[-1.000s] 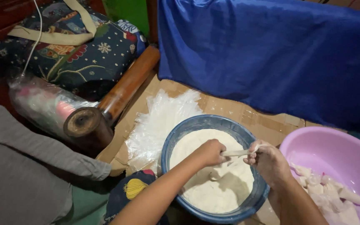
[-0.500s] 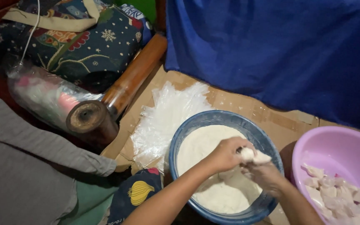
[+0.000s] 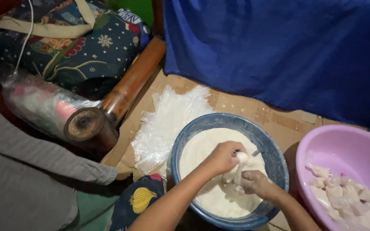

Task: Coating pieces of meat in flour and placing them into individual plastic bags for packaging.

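I see both hands over the round blue bowl (image 3: 275, 159) of white flour: left hand (image 3: 222, 157) and right hand (image 3: 255, 183) each grasping the pale, flour-coated strip (image 3: 239, 167).

Both hands are crowding the blue bowl (image 3: 275, 160) — pink basin (image 3: 347, 149) is blocking right, clear plastic bags (image 3: 168, 124) and wooden post (image 3: 91, 128) are hemming left; bare cardboard (image 3: 275, 117) behind is staying passable.

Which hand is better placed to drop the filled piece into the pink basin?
Probably the right hand: it lies nearer the pink basin at the right. The left hand pinches the white piece over the blue bowl.
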